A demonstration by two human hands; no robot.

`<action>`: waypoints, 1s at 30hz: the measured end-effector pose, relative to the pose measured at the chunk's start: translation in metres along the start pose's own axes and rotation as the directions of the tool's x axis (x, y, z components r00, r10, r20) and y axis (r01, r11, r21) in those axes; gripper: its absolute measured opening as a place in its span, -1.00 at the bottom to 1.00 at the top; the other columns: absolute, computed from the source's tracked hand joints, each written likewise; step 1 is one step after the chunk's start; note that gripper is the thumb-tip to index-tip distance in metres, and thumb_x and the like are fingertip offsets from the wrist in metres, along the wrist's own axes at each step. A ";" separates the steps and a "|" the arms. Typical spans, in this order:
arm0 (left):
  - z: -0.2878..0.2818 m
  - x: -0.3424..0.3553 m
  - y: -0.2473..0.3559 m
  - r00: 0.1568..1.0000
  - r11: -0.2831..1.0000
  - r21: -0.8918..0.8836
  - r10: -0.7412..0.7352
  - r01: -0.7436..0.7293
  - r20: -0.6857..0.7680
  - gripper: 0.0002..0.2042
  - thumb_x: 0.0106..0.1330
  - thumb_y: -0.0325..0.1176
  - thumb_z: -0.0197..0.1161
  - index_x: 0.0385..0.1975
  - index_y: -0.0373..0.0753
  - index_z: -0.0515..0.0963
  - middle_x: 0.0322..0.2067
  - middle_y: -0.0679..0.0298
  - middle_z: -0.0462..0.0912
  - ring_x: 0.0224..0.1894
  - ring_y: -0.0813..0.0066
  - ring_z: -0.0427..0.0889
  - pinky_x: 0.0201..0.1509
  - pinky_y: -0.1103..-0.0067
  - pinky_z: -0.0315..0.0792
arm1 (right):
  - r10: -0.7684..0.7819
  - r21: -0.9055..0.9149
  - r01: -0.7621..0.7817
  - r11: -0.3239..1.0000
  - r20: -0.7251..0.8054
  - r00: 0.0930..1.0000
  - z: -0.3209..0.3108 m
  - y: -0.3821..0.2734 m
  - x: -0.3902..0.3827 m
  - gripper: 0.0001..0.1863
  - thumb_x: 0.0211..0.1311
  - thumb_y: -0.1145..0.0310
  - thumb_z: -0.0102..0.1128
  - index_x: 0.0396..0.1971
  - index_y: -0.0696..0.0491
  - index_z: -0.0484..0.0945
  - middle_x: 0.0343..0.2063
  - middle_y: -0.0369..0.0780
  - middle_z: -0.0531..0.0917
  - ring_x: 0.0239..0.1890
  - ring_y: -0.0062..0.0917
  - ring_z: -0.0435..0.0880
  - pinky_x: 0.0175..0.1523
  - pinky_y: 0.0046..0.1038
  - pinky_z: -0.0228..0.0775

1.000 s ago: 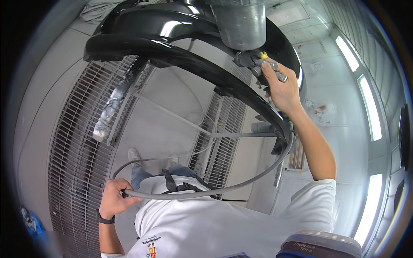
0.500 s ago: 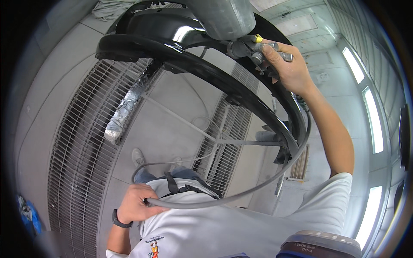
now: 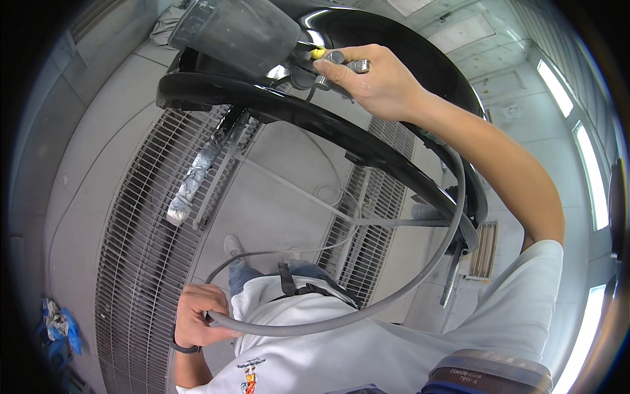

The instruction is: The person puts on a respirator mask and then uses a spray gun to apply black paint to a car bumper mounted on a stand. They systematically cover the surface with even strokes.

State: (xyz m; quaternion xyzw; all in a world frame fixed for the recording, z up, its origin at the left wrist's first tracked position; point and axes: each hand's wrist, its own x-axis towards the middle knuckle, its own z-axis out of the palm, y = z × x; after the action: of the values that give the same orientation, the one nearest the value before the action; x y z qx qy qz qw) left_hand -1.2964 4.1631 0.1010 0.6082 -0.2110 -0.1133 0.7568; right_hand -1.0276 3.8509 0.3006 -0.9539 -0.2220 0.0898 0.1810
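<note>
My right hand (image 3: 380,82) is closed around a spray gun (image 3: 303,77), held over the far left part of a glossy black car bumper (image 3: 315,123). The gun's large grey cup (image 3: 239,36) tilts to the upper left and hides some of the bumper behind it. Whether the gun touches the bumper, I cannot tell. Down by my waist, my left hand (image 3: 199,315) grips a grey air hose (image 3: 341,322). From there the hose loops across my front and rises on the right beneath my right forearm.
The bumper rests on a metal stand (image 3: 295,187) with a foil-wrapped arm (image 3: 197,174). Floor grates (image 3: 141,262) run on the left and middle. Crumpled blue plastic (image 3: 62,331) lies at the lower left. More thin hose (image 3: 328,248) trails on the floor near my feet.
My right hand has carried the spray gun leftward along the bumper, and its cup tilts further left. The hose loop has shifted with it. My left hand still holds the hose.
</note>
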 end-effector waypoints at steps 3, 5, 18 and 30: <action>0.008 -0.003 -0.006 0.999 1.000 -0.022 -0.012 0.012 -0.031 -0.66 -0.26 -0.30 0.70 -0.74 -0.24 0.58 -0.75 0.32 0.52 -0.69 0.44 0.48 -0.51 0.56 0.26 | -0.006 0.027 0.008 1.000 -0.066 0.998 0.001 0.002 -0.002 -0.54 0.46 -0.04 0.15 -0.14 0.10 0.76 -0.74 -0.32 0.48 -0.63 -0.65 0.40 -0.42 -0.49 0.28; 0.010 -0.006 -0.009 0.998 1.000 -0.026 -0.012 0.011 -0.055 -0.67 -0.25 -0.30 0.70 -0.73 -0.24 0.58 -0.75 0.33 0.51 -0.70 0.44 0.47 -0.52 0.56 0.24 | -0.022 -0.005 0.022 1.000 -0.128 0.992 -0.004 0.002 -0.011 -0.55 0.46 -0.02 0.17 -0.15 0.10 0.76 -0.73 -0.33 0.49 -0.62 -0.67 0.39 -0.43 -0.51 0.26; 0.013 -0.004 -0.004 0.998 0.999 -0.016 -0.042 0.042 -0.043 -0.66 -0.24 -0.29 0.72 -0.71 -0.25 0.59 -0.74 0.34 0.51 -0.66 0.46 0.48 -0.46 0.53 0.23 | -0.001 0.055 0.003 0.999 -0.031 1.000 -0.004 0.009 -0.019 -0.61 0.47 0.05 0.19 -0.19 0.11 0.76 -0.69 -0.35 0.54 -0.60 -0.69 0.36 -0.42 -0.53 0.22; 0.014 0.001 -0.013 0.998 0.998 0.013 -0.065 0.065 -0.015 -0.65 -0.26 -0.27 0.71 -0.73 -0.24 0.57 -0.75 0.34 0.50 -0.67 0.45 0.48 -0.47 0.54 0.25 | 0.065 0.010 -0.064 0.998 -0.174 0.983 -0.008 0.018 -0.046 -0.59 0.46 0.03 0.16 -0.14 0.09 0.75 -0.68 -0.27 0.57 -0.61 -0.62 0.43 -0.41 -0.48 0.29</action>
State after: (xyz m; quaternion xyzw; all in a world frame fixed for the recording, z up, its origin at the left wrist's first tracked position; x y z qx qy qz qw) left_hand -1.3012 4.1471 0.0911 0.6205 -0.1860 -0.1319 0.7503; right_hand -1.0592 3.8130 0.3050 -0.9644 -0.1741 0.0125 0.1987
